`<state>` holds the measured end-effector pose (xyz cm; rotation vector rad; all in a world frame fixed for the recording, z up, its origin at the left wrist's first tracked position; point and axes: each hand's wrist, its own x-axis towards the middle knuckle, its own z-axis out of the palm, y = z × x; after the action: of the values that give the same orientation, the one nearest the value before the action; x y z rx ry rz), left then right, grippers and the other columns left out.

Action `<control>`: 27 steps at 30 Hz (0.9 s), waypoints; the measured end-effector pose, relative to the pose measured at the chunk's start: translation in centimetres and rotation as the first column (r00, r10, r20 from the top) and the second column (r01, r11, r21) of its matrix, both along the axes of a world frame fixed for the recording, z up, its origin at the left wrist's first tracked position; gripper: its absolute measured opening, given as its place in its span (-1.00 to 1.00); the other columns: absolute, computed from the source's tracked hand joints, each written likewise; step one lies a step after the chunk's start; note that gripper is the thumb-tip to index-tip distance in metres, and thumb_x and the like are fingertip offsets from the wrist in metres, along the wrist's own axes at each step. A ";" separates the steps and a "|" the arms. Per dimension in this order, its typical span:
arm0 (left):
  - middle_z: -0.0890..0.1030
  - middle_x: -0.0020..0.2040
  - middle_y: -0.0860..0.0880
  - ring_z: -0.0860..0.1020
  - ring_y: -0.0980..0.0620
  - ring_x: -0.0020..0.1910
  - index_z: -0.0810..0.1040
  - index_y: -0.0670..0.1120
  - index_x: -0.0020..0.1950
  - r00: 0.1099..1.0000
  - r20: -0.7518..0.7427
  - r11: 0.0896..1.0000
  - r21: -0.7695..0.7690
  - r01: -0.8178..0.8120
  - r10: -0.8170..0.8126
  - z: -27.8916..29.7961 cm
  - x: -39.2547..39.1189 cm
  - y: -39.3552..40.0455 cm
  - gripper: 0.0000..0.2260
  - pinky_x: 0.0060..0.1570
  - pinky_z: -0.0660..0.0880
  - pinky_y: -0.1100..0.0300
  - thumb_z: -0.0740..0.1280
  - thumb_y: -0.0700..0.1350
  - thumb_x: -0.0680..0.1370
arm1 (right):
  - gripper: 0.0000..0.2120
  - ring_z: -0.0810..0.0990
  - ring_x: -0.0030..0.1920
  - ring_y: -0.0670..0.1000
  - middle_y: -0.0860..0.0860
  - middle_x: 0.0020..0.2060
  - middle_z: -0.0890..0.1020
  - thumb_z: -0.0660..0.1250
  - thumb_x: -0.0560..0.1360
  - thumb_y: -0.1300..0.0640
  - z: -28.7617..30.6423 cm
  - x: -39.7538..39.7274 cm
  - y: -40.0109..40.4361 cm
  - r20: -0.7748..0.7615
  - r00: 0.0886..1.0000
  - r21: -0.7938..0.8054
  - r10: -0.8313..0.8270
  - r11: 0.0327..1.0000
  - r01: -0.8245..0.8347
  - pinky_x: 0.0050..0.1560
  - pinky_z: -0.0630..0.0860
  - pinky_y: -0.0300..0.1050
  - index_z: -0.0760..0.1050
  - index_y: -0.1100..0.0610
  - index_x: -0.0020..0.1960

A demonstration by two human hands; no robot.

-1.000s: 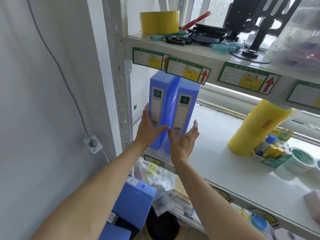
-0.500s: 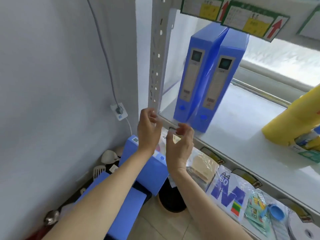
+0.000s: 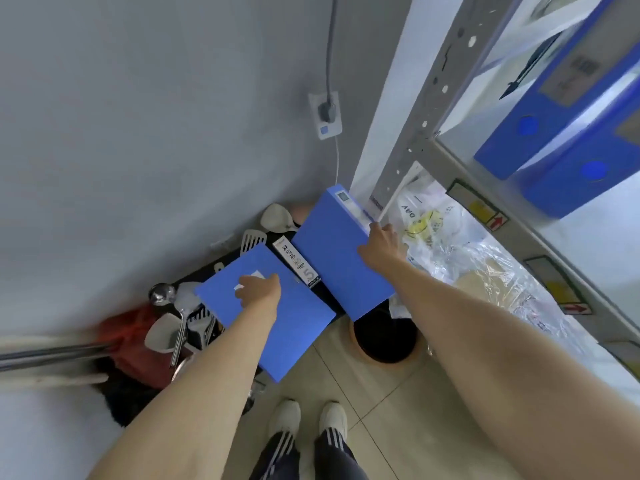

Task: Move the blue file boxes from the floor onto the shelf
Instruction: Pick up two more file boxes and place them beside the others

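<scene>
Grey wall [image 3: 156, 133], tiled floor [image 3: 381, 410], metal shelf [image 3: 588, 244] on the right.
Two blue boxes [image 3: 568, 140] stand on it. Left hand [image 3: 259, 291] lies flat on the low box [image 3: 273, 317]; right hand [image 3: 381, 247] grips the leaning box [image 3: 332, 251].

Looking down, we see two flat blue plastic file boxes side by side near the floor: the left box [image 3: 277, 327] under our left hand [image 3: 260, 289], the right box [image 3: 337, 251] under our right hand [image 3: 381, 245] at its far right edge. Between them lies a narrow white printed carton [image 3: 297, 262]. Behind and left of the left box sits a heap of metal ladles and spatulas [image 3: 180, 317]. A round black bin [image 3: 384, 336] stands in front of the right box. To the right rises the grey metal shelf [image 3: 408, 133], two upright blue file boxes [image 3: 568, 133] on its board, clear plastic bags [image 3: 446, 237] on the level below. Our white shoes [image 3: 308, 420] stand nearest.
</scene>
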<state>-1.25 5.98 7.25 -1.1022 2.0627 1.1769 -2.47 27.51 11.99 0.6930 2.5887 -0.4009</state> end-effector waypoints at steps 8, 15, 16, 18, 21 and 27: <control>0.10 0.53 -0.23 0.37 -0.29 0.35 0.05 -0.17 0.58 0.985 0.160 0.991 -0.124 -0.050 0.070 -9.5 1.1 -3.2 -0.40 0.27 0.39 -0.09 0.18 0.01 0.61 | -0.47 0.47 0.29 0.22 0.16 0.32 0.40 0.31 0.53 0.11 -6.3 -4.8 0.0 0.107 0.983 0.248 0.150 0.953 -0.173 0.09 0.38 0.01 0.24 0.08 0.46; 0.46 0.29 -0.25 0.56 -0.24 0.15 0.36 -0.27 0.39 0.961 0.207 0.979 -0.123 -0.160 0.183 -16.0 1.8 -7.6 -0.35 -0.03 0.54 -0.01 0.22 0.22 0.52 | -0.22 0.41 0.40 0.25 0.20 0.40 0.38 0.33 0.52 -0.13 -10.3 -7.4 2.1 0.139 0.986 0.273 -0.096 0.960 0.055 0.38 0.34 0.21 0.13 0.28 0.53; 0.49 0.25 -0.23 0.59 -0.23 0.11 0.41 -0.26 0.35 0.957 0.229 0.983 -0.092 -0.159 0.177 -17.8 2.0 -8.2 -0.35 -0.04 0.57 -0.03 0.23 0.25 0.51 | -0.19 0.40 0.41 0.24 0.19 0.41 0.37 0.31 0.53 -0.16 -10.7 -7.4 2.5 0.139 0.986 0.270 -0.096 0.961 0.055 0.38 0.33 0.22 0.08 0.28 0.55; 0.55 0.20 -0.22 0.63 -0.24 0.05 0.46 -0.22 0.31 0.937 0.264 0.970 0.011 -0.241 0.230 -22.9 2.3 -9.3 -0.37 0.00 0.60 -0.12 0.29 0.26 0.47 | -0.14 0.42 0.40 0.22 0.19 0.41 0.37 0.32 0.53 -0.18 -11.4 -7.3 2.7 0.123 0.988 0.261 -0.093 0.964 0.058 0.37 0.34 0.21 0.02 0.29 0.57; 0.57 0.19 -0.18 0.62 -0.23 0.07 0.46 -0.17 0.33 0.909 0.274 0.929 0.107 -0.354 0.314 -24.2 2.8 -9.2 -0.42 0.10 0.57 -0.19 0.35 0.21 0.48 | -0.20 0.47 0.35 0.19 0.17 0.35 0.43 0.37 0.52 -0.15 -11.8 -6.7 2.6 0.043 0.993 0.241 -0.110 0.966 0.097 0.25 0.40 0.12 0.11 0.27 0.52; 0.55 0.28 -0.22 0.57 -0.26 0.21 0.42 -0.25 0.36 0.875 0.179 0.874 0.112 -0.473 0.450 -17.4 3.4 -6.6 -0.38 0.13 0.54 -0.08 0.50 0.03 0.43 | -0.23 0.45 0.33 0.21 0.18 0.32 0.41 0.45 0.47 -0.11 -10.6 -5.7 2.1 0.018 0.998 0.169 -0.058 0.984 0.054 0.11 0.47 0.05 0.19 0.21 0.48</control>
<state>2.10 -0.62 -10.18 -1.6115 1.6070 1.3978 -8.16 29.65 1.41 0.8249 2.6068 -0.1913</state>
